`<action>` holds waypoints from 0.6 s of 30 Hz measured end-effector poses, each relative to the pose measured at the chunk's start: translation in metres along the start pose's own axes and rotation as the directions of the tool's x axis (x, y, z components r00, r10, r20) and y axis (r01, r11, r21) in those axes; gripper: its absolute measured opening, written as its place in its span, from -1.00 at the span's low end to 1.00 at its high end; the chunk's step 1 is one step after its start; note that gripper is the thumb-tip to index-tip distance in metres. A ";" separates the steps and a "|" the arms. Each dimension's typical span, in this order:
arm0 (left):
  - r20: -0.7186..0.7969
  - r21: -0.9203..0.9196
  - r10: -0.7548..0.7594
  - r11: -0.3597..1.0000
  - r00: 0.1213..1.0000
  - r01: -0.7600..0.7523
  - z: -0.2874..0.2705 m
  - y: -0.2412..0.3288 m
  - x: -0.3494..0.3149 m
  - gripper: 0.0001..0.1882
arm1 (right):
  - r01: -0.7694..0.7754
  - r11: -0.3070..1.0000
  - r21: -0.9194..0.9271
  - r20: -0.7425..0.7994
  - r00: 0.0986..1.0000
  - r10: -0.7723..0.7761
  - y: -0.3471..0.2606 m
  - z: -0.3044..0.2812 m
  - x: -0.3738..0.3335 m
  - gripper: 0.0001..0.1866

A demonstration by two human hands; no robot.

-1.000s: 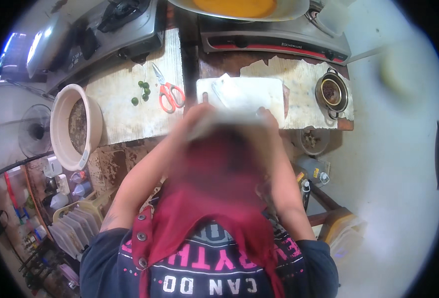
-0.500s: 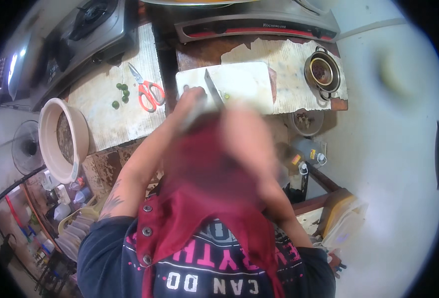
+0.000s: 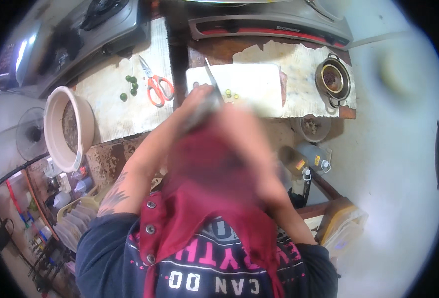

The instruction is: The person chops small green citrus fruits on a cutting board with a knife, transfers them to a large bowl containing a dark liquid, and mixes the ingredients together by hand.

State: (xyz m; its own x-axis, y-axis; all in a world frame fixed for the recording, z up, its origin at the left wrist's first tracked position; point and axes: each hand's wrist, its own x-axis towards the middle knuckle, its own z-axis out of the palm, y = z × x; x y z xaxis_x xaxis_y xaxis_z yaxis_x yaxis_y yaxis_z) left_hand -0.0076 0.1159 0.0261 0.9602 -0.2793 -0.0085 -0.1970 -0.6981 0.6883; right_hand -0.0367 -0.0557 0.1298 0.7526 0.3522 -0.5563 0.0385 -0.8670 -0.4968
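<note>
A knife point(image 3: 212, 77) lies slanted across the white cutting board point(image 3: 264, 82), its tip past the far edge. My right hand point(image 3: 233, 113), smeared and partly hidden, is at its near end, closed round the handle side. Left of the blade, my left hand point(image 3: 198, 95) is curled over the board with fingers bent down; whatever they press on is hidden. Just right of the blade rest two small cut green citrus pieces point(image 3: 228, 93). Several whole green citrus fruits point(image 3: 133, 85) sit on the left counter beside orange-handled scissors point(image 3: 155, 88), untouched.
A pale basin point(image 3: 85, 130) stands at the left counter's edge. Stoves point(image 3: 274, 31) sit behind both counters. At the right, a two-handled metal pot point(image 3: 347, 82) holds a smaller bowl. Below that counter are a bowl with scraps point(image 3: 314, 130) and large capped bottles point(image 3: 312, 155).
The view has shifted, moving the counters rightward in it. The knife has slid forward and left over the board. A second citrus piece now shows beside the first.
</note>
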 end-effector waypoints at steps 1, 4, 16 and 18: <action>0.031 0.069 -0.014 0.998 0.999 0.012 -0.006 0.002 -0.003 -0.78 | 0.020 1.000 -0.008 -0.021 1.000 -0.020 -0.004 0.000 0.002 -0.80; 0.005 0.065 0.099 0.993 0.995 -0.099 0.003 -0.007 0.002 -0.79 | -0.147 0.985 0.095 -0.202 0.966 0.163 0.008 0.034 0.024 -0.75; -0.604 -0.309 -0.594 0.789 0.532 0.531 -0.156 -0.118 -0.109 -0.71 | -0.098 0.994 0.038 -0.325 0.940 0.105 0.020 0.062 0.038 -0.80; -0.594 -0.041 -0.522 0.780 0.612 0.625 -0.156 -0.127 -0.116 -0.62 | -0.098 0.994 0.040 -0.335 0.936 0.106 0.024 0.063 0.039 -0.80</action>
State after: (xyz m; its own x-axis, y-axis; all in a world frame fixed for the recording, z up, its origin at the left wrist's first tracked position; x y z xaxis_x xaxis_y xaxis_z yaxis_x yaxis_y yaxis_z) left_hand -0.0634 0.3396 0.0526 0.8085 0.5847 0.0665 0.4542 -0.6920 0.5612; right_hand -0.0479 -0.0409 0.0548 0.9288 0.1201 -0.3505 -0.0620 -0.8823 -0.4665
